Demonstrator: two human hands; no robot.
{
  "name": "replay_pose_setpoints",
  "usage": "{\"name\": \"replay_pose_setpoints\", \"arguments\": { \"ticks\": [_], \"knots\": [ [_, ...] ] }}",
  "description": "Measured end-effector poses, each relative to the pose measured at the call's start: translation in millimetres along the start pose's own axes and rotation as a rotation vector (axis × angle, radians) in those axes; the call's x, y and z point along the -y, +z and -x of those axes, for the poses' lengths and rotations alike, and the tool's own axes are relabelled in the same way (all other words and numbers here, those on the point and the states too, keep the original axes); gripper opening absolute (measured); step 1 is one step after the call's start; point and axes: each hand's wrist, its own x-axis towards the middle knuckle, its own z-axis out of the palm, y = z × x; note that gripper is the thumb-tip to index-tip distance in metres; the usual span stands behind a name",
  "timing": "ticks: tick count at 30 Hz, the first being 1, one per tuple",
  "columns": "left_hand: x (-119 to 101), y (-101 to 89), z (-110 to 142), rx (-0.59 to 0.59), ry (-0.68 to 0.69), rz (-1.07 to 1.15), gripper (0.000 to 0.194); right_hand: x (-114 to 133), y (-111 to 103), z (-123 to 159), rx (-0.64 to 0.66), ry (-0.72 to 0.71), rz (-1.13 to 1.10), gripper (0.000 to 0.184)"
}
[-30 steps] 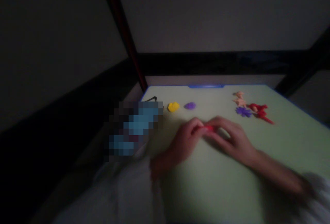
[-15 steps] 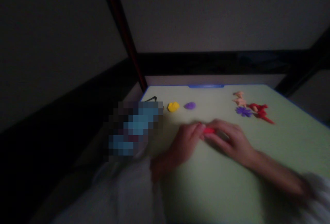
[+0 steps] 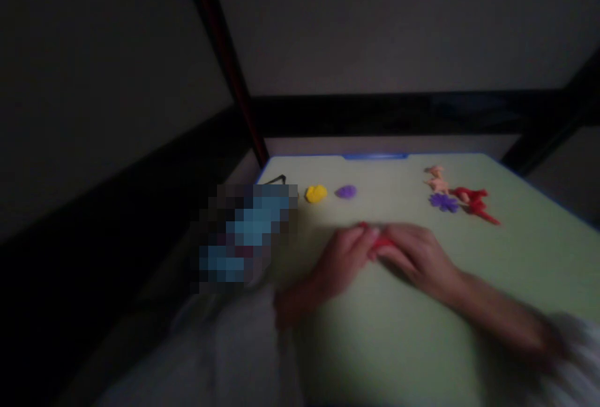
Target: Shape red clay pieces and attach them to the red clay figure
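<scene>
Over the middle of the table, both hands meet on a piece of red modelling clay [image 3: 383, 242]. My left hand [image 3: 344, 258] is closed on its left end, with the thumb pressed on top. On the clay's right end, my right hand [image 3: 422, 256] is closed with its fingers bent over it. Much of the clay is hidden by the fingers. Beyond the hands lie a yellow clay lump [image 3: 316, 194] and a flattened purple clay lump [image 3: 346, 192].
Toward the right of the pale table [image 3: 375, 344] lie a purple flower shape [image 3: 444, 202], small peach figures [image 3: 438, 184] and red shaped pieces [image 3: 475, 200]. A pixelated blue area [image 3: 255, 226] covers something at the left edge. A wall [image 3: 398, 25] stands behind.
My right hand has come down slightly, its fingers closing further over the red clay. My left hand has shifted a little to the right. The pieces on the table lie as before.
</scene>
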Motion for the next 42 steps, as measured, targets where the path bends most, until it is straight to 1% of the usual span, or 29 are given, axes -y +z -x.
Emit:
{"name": "replay_pose_setpoints", "arguments": {
  "ticks": [2,6,8,10,13,15,16,17,19,20,22,23,24,26,28,29,32,34,35,38,40,42],
  "knots": [
    [0.0,-1.6,-2.3,0.008,0.017,0.006,0.029,0.3,-1.9,-0.9,-0.045,0.087,-0.078,0.020],
    [-2.4,-5.8,-6.4,-0.037,0.059,0.050,0.014,0.2,-2.9,-4.6,-0.127,0.262,-0.260,0.012],
    [-4.4,-7.0,-7.0,-0.056,0.055,0.069,0.011,-0.3,-1.4,-7.0,-0.174,0.292,-0.368,0.011],
    [-5.3,-7.4,-6.8,-0.037,0.048,0.061,0.013,-1.5,-0.5,-9.2,-0.228,0.288,-0.475,0.009],
    [-3.4,-8.5,-6.7,-0.022,0.050,0.031,0.018,-5.0,-6.3,-11.0,-0.290,0.303,-0.620,0.007],
    [-0.7,-10.6,-7.1,-0.070,0.055,0.018,0.023,-9.3,-16.5,-10.7,-0.319,0.332,-0.612,0.007],
    [0.6,-12.0,-7.4,-0.108,0.058,0.014,0.025,-12.3,-22.4,-9.9,-0.323,0.338,-0.537,0.008],
    [1.7,-13.5,-7.7,-0.143,0.061,0.013,0.025,-15.9,-27.9,-8.8,-0.310,0.348,-0.390,0.010],
    [3.3,-16.2,-8.5,-0.195,0.064,0.013,0.022,-24.4,-34.6,-5.2,-0.179,0.299,-0.042,0.016],
    [3.8,-17.1,-8.9,-0.210,0.063,0.015,0.019,-29.1,-34.8,-2.8,-0.103,0.261,0.087,0.019],
    [4.1,-18.2,-9.7,-0.209,0.060,0.012,0.016,-37.5,-29.4,2.2,0.063,0.208,0.235,0.023],
    [4.0,-18.3,-10.0,-0.202,0.058,0.009,0.015,-40.6,-25.1,4.6,0.119,0.197,0.275,0.024],
    [3.7,-18.3,-10.3,-0.196,0.057,0.005,0.015,-42.5,-20.9,6.5,0.152,0.190,0.295,0.024],
    [2.7,-18.1,-10.5,-0.192,0.056,-0.001,0.015,-42.6,-16.4,8.5,0.181,0.205,0.294,0.025],
    [0.8,-17.5,-10.4,-0.204,0.055,-0.006,0.015,-39.9,-18.7,8.2,0.189,0.239,0.267,0.029],
    [-0.2,-17.2,-10.3,-0.211,0.053,-0.008,0.014,-38.8,-21.6,7.4,0.181,0.262,0.261,0.034],
    [-2.9,-16.2,-10.6,-0.219,0.040,0.003,0.015,-42.3,-27.4,5.0,0.157,0.292,0.270,0.060],
    [-2.8,-16.0,-11.1,-0.220,0.032,0.010,0.015,-50.9,-23.4,4.2,0.226,0.240,0.272,0.070],
    [-2.0,-16.1,-11.4,-0.223,0.032,0.009,0.015,-55.8,-19.0,4.1,0.268,0.212,0.277,0.072],
    [2.1,-17.4,-11.6,-0.227,0.061,-0.007,0.014,-64.8,-3.6,5.5,0.341,0.151,0.337,0.075],
    [4.7,-18.5,-11.2,-0.219,0.083,-0.026,0.015,-61.5,2.7,9.3,0.366,0.130,0.369,0.077],
    [5.9,-19.3,-10.6,-0.217,0.088,-0.039,0.015,-50.1,3.6,17.0,0.371,0.105,0.371,0.078]
  ]
}}
